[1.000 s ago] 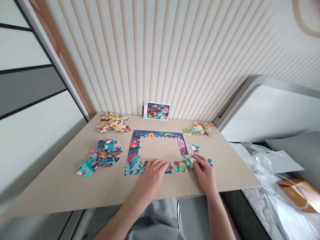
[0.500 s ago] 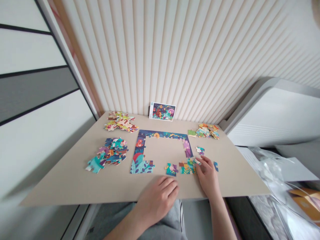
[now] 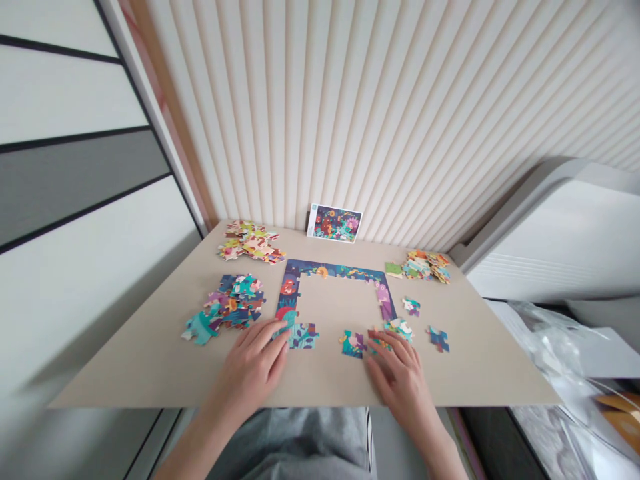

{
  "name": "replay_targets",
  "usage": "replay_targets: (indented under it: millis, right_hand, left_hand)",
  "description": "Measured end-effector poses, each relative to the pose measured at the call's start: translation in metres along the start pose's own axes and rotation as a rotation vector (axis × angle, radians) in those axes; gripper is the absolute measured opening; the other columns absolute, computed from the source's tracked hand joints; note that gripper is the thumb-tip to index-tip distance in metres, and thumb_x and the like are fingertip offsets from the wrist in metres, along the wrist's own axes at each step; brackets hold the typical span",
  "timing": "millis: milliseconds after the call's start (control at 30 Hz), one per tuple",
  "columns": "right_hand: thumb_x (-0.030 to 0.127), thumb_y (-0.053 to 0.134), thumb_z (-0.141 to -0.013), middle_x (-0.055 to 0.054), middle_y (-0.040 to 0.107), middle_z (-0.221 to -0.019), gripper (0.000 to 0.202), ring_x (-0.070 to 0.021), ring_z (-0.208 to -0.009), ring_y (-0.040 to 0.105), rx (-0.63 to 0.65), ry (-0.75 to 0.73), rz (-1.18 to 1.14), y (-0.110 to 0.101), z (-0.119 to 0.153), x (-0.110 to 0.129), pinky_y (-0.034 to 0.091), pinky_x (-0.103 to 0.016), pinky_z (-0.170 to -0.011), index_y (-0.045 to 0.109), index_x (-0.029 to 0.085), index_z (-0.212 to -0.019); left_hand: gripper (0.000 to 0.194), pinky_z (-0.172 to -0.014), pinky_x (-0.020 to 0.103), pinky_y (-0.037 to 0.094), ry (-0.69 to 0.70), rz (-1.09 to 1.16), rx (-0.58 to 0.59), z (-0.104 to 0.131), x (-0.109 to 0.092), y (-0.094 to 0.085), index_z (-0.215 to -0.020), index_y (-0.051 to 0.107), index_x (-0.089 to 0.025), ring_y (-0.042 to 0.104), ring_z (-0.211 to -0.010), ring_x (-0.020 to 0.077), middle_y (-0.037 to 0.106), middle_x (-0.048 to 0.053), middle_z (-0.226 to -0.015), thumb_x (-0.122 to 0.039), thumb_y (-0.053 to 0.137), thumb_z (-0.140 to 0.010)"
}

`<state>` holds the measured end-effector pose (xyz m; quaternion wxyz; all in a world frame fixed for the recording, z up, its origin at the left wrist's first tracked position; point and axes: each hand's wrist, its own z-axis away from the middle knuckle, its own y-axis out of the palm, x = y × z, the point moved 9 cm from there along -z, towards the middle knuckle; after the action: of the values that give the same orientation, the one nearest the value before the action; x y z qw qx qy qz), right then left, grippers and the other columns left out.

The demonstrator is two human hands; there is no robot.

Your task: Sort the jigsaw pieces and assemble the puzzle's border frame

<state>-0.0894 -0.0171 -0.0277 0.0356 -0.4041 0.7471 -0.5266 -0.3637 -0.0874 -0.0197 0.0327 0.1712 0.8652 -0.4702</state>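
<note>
A jigsaw border [image 3: 340, 270] lies on the table, joined along the top and down both sides, with a gap in its bottom row. My left hand [image 3: 255, 363] rests with fingers stretched over the border's lower left corner, hiding part of it. Over the lower right pieces [image 3: 400, 329] lies my right hand [image 3: 400, 373], fingers extended and flat, covering some of them. Between the hands sits a small group of teal and purple puzzle pieces [image 3: 353, 343], apart from the left corner. Neither hand appears to grip anything.
Loose piles stand at the left [image 3: 235, 303], back left [image 3: 250, 241] and back right [image 3: 425, 265]. Two single pieces, a white-and-teal one [image 3: 411, 306] and a blue one [image 3: 439, 339], lie right of the border. A picture card [image 3: 334, 223] leans on the ribbed wall [image 3: 320, 100].
My left hand has moved from the table's front edge left and forward onto the border's corner. My right hand has shifted left and nearer over the lower right pieces, uncovering the blue piece.
</note>
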Motion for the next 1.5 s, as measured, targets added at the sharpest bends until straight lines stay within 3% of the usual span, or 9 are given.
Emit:
replay_targets:
  millis: [200, 500, 633, 833, 933, 1067, 1233, 1333, 1500]
  right_hand:
    - [0.028, 0.064, -0.097, -0.009, 0.069, -0.134, 0.039, -0.0336, -0.135, 0.055, 0.07, -0.043, -0.055, 0.017, -0.018, 0.025, 0.045, -0.059, -0.114, 0.067, 0.032, -0.136]
    - [0.03, 0.069, -0.096, -0.009, 0.069, -0.124, 0.035, -0.0307, -0.126, 0.059, 0.072, -0.008, -0.041, 0.006, -0.021, 0.031, 0.048, -0.053, -0.11, 0.068, 0.03, -0.131]
    - [0.034, 0.063, -0.099, -0.01, 0.067, -0.129, 0.033, -0.0303, -0.125, 0.06, 0.034, 0.053, 0.015, -0.008, -0.017, -0.002, 0.048, -0.052, -0.108, 0.068, 0.03, -0.132]
    - [0.04, 0.059, -0.098, -0.013, 0.069, -0.128, 0.036, -0.0318, -0.121, 0.063, -0.095, 0.284, 0.2, -0.046, -0.021, -0.122, 0.049, -0.051, -0.106, 0.072, 0.026, -0.129]
    - [0.043, 0.066, -0.092, -0.013, 0.068, -0.135, 0.047, -0.0329, -0.126, 0.062, -0.059, 0.279, 0.201, -0.049, -0.034, -0.158, 0.048, -0.052, -0.108, 0.068, 0.026, -0.135]
    - [0.042, 0.064, -0.091, -0.014, 0.069, -0.134, 0.049, -0.0308, -0.124, 0.065, -0.003, 0.219, 0.094, -0.038, -0.052, -0.166, 0.049, -0.049, -0.108, 0.067, 0.023, -0.136]
    - [0.046, 0.067, -0.088, -0.014, 0.069, -0.123, 0.057, -0.0297, -0.112, 0.068, -0.039, 0.332, 0.074, -0.036, -0.053, -0.17, 0.051, -0.046, -0.102, 0.066, 0.018, -0.138]
    - [0.051, 0.072, -0.082, -0.012, 0.068, -0.114, 0.063, -0.0264, -0.097, 0.069, -0.126, 0.409, 0.019, -0.045, -0.047, -0.174, 0.054, -0.043, -0.092, 0.068, 0.018, -0.136]
    - [0.057, 0.071, -0.084, -0.006, 0.068, -0.087, 0.047, -0.0197, -0.071, 0.062, -0.212, 0.478, -0.278, -0.057, -0.046, -0.16, 0.052, -0.034, -0.065, 0.077, 0.018, -0.108]
  left_hand:
    - [0.028, -0.107, 0.048, 0.053, 0.008, 0.029, 0.06, -0.001, -0.005, 0.01, -0.123, 0.071, -0.023, 0.062, -0.125, 0.0285, 0.068, 0.01, -0.13, -0.026, 0.055, -0.1]
    - [0.031, -0.109, 0.049, 0.051, 0.055, 0.013, 0.079, 0.007, 0.004, 0.021, -0.128, 0.069, -0.024, 0.061, -0.127, 0.0299, 0.067, 0.01, -0.135, -0.031, 0.056, -0.101]
    - [0.032, -0.11, 0.048, 0.051, 0.068, 0.009, 0.078, 0.007, 0.005, 0.023, -0.129, 0.068, -0.024, 0.061, -0.128, 0.0295, 0.067, 0.01, -0.135, -0.032, 0.056, -0.101]
    - [0.031, -0.106, 0.046, 0.054, 0.086, -0.01, 0.037, 0.005, 0.003, 0.019, -0.127, 0.07, -0.024, 0.065, -0.122, 0.0284, 0.069, 0.01, -0.131, -0.033, 0.054, -0.101]
    - [0.032, -0.106, 0.047, 0.054, 0.079, -0.019, 0.053, 0.004, 0.002, 0.018, -0.127, 0.07, -0.024, 0.064, -0.124, 0.0287, 0.069, 0.01, -0.132, -0.032, 0.054, -0.101]
    - [0.031, -0.107, 0.047, 0.053, 0.058, -0.001, 0.058, 0.004, 0.002, 0.017, -0.127, 0.07, -0.025, 0.064, -0.124, 0.0286, 0.068, 0.009, -0.132, -0.032, 0.055, -0.101]
    - [0.03, -0.108, 0.048, 0.052, 0.038, 0.017, 0.084, 0.003, 0.002, 0.019, -0.127, 0.069, -0.024, 0.062, -0.125, 0.0284, 0.068, 0.009, -0.132, -0.029, 0.055, -0.101]
    - [0.031, -0.109, 0.049, 0.052, 0.036, 0.013, 0.091, 0.003, 0.002, 0.02, -0.128, 0.069, -0.024, 0.061, -0.126, 0.0284, 0.067, 0.01, -0.133, -0.028, 0.055, -0.101]
    - [0.03, -0.109, 0.049, 0.051, 0.037, 0.015, 0.091, 0.003, 0.001, 0.019, -0.127, 0.068, -0.023, 0.06, -0.127, 0.0286, 0.066, 0.01, -0.133, -0.028, 0.054, -0.102]
